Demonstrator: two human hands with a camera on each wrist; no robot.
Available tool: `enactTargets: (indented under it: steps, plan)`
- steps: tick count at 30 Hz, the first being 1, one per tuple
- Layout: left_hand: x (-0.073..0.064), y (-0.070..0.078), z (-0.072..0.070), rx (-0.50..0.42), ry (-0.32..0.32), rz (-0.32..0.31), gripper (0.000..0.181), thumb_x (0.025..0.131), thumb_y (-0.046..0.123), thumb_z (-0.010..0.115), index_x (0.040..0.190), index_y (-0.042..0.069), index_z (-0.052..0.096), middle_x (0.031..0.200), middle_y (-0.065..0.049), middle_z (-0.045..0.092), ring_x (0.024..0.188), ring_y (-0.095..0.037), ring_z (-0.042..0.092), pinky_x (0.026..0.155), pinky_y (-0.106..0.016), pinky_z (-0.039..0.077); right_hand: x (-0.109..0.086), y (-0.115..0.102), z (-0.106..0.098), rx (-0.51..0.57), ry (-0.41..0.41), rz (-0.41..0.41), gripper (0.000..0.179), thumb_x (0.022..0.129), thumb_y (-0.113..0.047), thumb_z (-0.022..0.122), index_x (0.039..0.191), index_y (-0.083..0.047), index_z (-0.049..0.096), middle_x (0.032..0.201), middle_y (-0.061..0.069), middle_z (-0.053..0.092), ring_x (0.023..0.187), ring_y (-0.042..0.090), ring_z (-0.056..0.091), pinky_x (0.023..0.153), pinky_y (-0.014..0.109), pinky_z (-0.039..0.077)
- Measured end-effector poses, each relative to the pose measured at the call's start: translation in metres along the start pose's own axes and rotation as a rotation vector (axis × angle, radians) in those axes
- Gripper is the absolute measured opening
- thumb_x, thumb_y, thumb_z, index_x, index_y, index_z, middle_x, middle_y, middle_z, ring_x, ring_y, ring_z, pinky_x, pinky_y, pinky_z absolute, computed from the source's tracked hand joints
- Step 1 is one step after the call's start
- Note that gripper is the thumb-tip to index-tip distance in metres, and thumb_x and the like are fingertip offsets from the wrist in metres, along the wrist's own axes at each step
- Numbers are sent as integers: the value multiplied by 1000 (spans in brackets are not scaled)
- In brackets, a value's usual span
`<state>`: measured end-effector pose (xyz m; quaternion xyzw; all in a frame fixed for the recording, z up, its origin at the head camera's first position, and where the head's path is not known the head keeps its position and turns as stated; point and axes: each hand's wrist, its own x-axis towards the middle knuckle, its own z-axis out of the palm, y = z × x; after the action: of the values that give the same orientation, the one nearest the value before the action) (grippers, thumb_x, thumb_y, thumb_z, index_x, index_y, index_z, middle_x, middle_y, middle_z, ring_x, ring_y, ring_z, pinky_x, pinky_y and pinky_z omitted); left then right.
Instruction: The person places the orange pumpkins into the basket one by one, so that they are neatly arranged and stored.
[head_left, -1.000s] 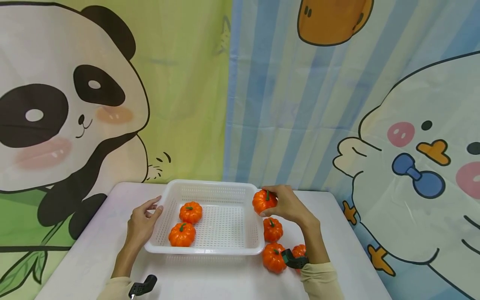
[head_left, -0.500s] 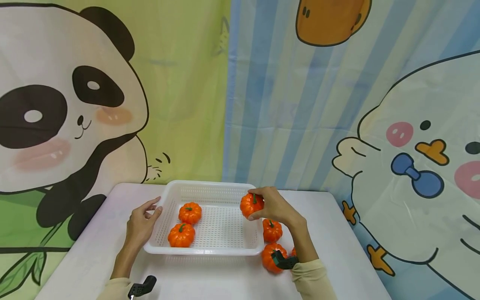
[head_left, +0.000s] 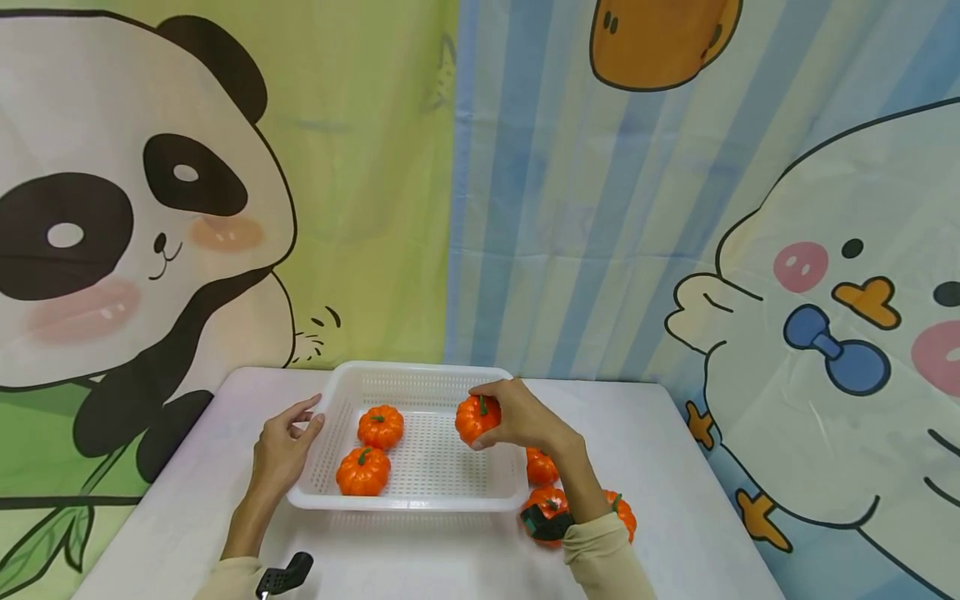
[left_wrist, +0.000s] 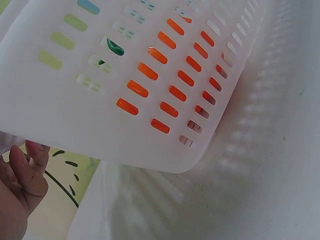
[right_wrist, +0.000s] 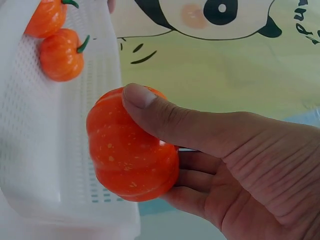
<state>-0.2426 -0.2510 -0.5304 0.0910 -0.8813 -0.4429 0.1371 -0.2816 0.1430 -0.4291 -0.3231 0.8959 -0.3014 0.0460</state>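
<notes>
My right hand (head_left: 517, 414) holds a small orange pumpkin (head_left: 476, 419) with a green stem over the right part of a white plastic basket (head_left: 420, 502). In the right wrist view, the thumb lies across this pumpkin (right_wrist: 132, 150) and the other fingers are behind it. Two more pumpkins, a rear one (head_left: 380, 427) and a front one (head_left: 363, 472), sit in the basket's left part. At the basket's left rim, my left hand (head_left: 281, 446) grips the edge with fingertips and thumb. The left wrist view shows its bent fingers (left_wrist: 31, 172) at the rim, partly hidden.
Right of the basket, several pumpkins stand on the white table (head_left: 697, 500): one close to the basket wall (head_left: 542, 467), one partly behind the wrist camera (head_left: 547, 523), one beside the right sleeve (head_left: 622, 515). A cartoon-printed curtain (head_left: 555, 208) hangs behind the table.
My right hand has carried its pumpkin leftward, from beside the basket's right rim to over its inside. The left hand has stayed at the left rim.
</notes>
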Motion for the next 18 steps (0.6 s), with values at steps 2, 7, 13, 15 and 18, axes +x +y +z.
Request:
enactTargets:
  steps: [2, 7, 13, 15, 18]
  plan:
    - [0, 0, 0, 1, -2, -1, 50, 110, 32, 66, 157, 15, 61, 132, -21, 72, 86, -17, 61, 66, -24, 50, 3, -2, 4, -2, -11, -13, 67, 77, -17, 101, 137, -3, 72, 125, 7, 77, 107, 19, 69, 94, 33, 62]
    - [0, -1, 0, 6, 0, -2, 50, 110, 32, 66, 156, 16, 61, 131, -20, 72, 87, -18, 61, 67, -24, 49, 8, -8, 13, -11, -33, -21, 70, 77, -17, 101, 138, 1, 71, 126, 10, 77, 108, 21, 69, 95, 32, 62]
    - [1, -2, 0, 4, 1, -3, 50, 110, 33, 66, 157, 16, 61, 132, -21, 72, 89, -19, 64, 67, -23, 50, 14, -14, 22, -33, -55, -30, 72, 77, -20, 101, 140, -1, 71, 127, 8, 78, 108, 19, 69, 95, 27, 60]
    - [1, -2, 0, 3, 1, -3, 50, 110, 32, 66, 157, 16, 61, 132, -21, 72, 89, -20, 64, 67, -23, 51, 16, -16, 25, -37, -64, -37, 72, 78, -21, 101, 140, -1, 71, 127, 7, 77, 108, 18, 68, 95, 26, 59]
    - [0, -1, 1, 3, 2, 1, 50, 110, 32, 66, 157, 15, 61, 132, -21, 72, 88, -19, 64, 67, -23, 50, 16, -18, 28, -39, -79, -33, 71, 79, -22, 101, 140, -2, 71, 128, 7, 77, 109, 18, 67, 96, 25, 58]
